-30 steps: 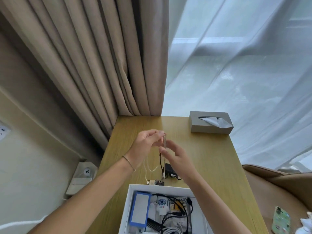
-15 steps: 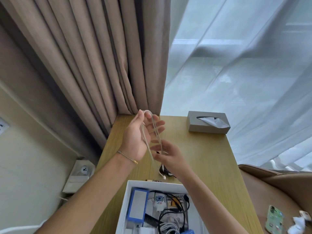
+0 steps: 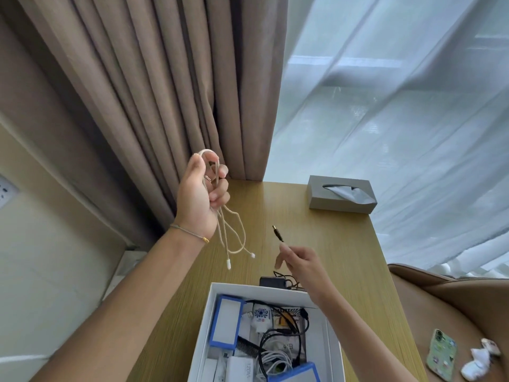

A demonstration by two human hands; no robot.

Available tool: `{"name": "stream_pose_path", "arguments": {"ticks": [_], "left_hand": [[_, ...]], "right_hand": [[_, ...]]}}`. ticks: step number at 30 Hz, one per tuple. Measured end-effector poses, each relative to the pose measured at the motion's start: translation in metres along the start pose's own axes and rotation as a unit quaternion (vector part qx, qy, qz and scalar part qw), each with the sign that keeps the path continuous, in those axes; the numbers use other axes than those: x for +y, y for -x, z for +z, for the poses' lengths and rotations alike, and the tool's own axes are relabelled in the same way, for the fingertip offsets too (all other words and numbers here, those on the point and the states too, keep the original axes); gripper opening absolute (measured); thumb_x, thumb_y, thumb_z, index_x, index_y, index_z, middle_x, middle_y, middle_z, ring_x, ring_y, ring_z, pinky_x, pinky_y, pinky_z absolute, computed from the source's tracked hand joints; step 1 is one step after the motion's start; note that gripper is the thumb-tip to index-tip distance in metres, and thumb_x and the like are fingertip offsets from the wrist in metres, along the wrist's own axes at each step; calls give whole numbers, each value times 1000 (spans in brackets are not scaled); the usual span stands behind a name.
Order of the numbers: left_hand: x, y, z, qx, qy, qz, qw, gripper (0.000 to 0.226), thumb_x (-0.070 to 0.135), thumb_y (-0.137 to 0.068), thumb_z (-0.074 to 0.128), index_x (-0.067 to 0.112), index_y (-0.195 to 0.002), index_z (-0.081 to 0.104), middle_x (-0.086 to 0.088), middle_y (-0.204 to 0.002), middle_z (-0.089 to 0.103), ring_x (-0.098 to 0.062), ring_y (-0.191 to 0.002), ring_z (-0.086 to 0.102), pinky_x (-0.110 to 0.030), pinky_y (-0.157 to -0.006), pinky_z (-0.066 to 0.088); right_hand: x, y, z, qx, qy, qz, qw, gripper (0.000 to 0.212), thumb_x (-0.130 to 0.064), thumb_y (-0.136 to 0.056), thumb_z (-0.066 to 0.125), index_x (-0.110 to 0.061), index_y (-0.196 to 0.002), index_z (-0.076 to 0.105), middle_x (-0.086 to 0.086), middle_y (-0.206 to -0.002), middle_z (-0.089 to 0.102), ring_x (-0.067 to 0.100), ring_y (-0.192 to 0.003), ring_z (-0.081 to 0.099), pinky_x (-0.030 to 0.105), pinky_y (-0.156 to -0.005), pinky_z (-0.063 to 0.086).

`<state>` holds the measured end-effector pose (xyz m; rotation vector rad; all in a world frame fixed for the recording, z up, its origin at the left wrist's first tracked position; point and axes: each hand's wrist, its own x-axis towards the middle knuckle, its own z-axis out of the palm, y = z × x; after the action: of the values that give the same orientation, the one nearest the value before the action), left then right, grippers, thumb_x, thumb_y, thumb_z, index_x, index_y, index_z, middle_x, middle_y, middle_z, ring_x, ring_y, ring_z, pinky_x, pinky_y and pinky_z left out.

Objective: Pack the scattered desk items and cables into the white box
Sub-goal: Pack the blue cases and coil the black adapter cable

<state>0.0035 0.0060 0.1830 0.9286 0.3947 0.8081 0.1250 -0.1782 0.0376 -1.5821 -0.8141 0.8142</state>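
Beige curtains (image 3: 154, 86) and a sheer white drape (image 3: 385, 106) hang behind a narrow wooden desk (image 3: 338, 244), seen from the camera on the person's head, the only view. Raised above the desk's far left corner, the left hand (image 3: 199, 194) has its fingers curled round a folded beige cable (image 3: 230, 232). One loop pokes out above the fist, and the slack and both white plugs dangle free below it, apparently gathered into a hank so it will go into the box as one bundle rather than a tangle.

Lower and nearer the box, the right hand (image 3: 298, 264) pinches a thin black cable (image 3: 279, 237) just behind its metal-tipped plug, which points up and away. The lead appears to run down to a black adapter (image 3: 272, 281) lying on the desk, just beyond the far wall of the white box (image 3: 206, 312). Holding it by the plug end looks like the start of drawing that lead up for coiling.

Open at the near edge of the desk, the white box already holds two blue-edged cases, a black comb, white chargers and looped black and white cables, so little room remains. A grey tissue box (image 3: 341, 198) stands at the desk's far right, well apart from both hands. A patterned phone (image 3: 440, 354) and crumpled tissue (image 3: 480, 362) rest on the brown chair (image 3: 454, 304) to the right. Nothing blocks the way to the box, though the dangling plugs could snag on its contents.
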Motion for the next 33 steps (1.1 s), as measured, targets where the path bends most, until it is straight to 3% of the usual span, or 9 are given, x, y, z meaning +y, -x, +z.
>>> {"name": "stream_pose_path", "arguments": {"ticks": [3,5,7,13,16,20,24,26,33], "left_hand": [[3,4,1,-1,-11,-10,1000,38,40,-107,30,21,-83,52,2,-57,43,-5,-37,24,-18,-34,18],[0,10,3,-8,-24,-24,999,38,44,-105,37,21,-79,54,4,-51,32,-7,-37,19,-18,-34,16],[-3,16,7,-25,-38,-29,999,40,44,-103,42,17,-77,56,5,-48,27,-7,-37,18,-19,-35,14],[-6,25,11,-36,9,-49,998,47,40,-106,36,20,-64,39,5,-48,24,-6,-35,18,-20,-33,12],[-1,27,1,-55,-29,-52,997,44,43,-106,32,21,-69,37,6,-50,24,-6,-37,17,-20,-35,11],[-7,34,-22,-55,-156,-15,986,37,45,-103,37,20,-76,38,4,-53,28,-9,-40,20,-18,-37,20],[-28,46,-49,-41,-225,-26,973,36,44,-105,35,21,-77,38,4,-54,30,-10,-43,20,-20,-37,22],[-37,50,-61,-26,-232,-39,972,37,46,-104,36,23,-75,38,5,-54,31,-9,-42,21,-19,-37,22],[-75,81,-83,22,-273,-88,958,48,41,-104,43,27,-59,38,3,-53,31,-12,-42,22,-20,-37,22]], "right_hand": [[-12,-1,5,16,85,40,995,31,-45,-100,53,-31,-121,70,-9,-99,65,7,-95,63,27,-85,49],[-31,-4,14,36,97,14,995,56,-60,-94,54,-37,-145,51,-9,-143,54,6,-132,49,34,-108,42],[-60,-8,28,24,43,-38,998,73,-71,-86,57,-40,-151,42,-12,-152,50,1,-138,45,31,-110,40],[-94,-16,62,-148,-160,-25,976,81,-9,-81,80,-27,-151,43,12,-108,77,25,-99,73,44,-106,52],[-82,-4,60,-198,-158,31,967,53,0,-80,74,-15,-130,65,16,-75,68,23,-67,65,41,-81,60],[-59,14,55,-184,-197,111,957,28,-4,-84,66,3,-110,69,4,-70,55,13,-55,46,25,-55,50],[-33,32,43,-128,-190,161,960,23,-3,-90,66,-8,-111,74,15,-93,60,10,-51,35,20,-43,38],[-20,40,33,-124,-129,197,964,14,-8,-91,69,-8,-103,76,12,-86,68,10,-47,34,19,-39,32],[33,65,8,-75,16,252,965,12,-12,-97,65,-3,-96,72,0,-59,58,13,-51,44,25,-48,38]]}}
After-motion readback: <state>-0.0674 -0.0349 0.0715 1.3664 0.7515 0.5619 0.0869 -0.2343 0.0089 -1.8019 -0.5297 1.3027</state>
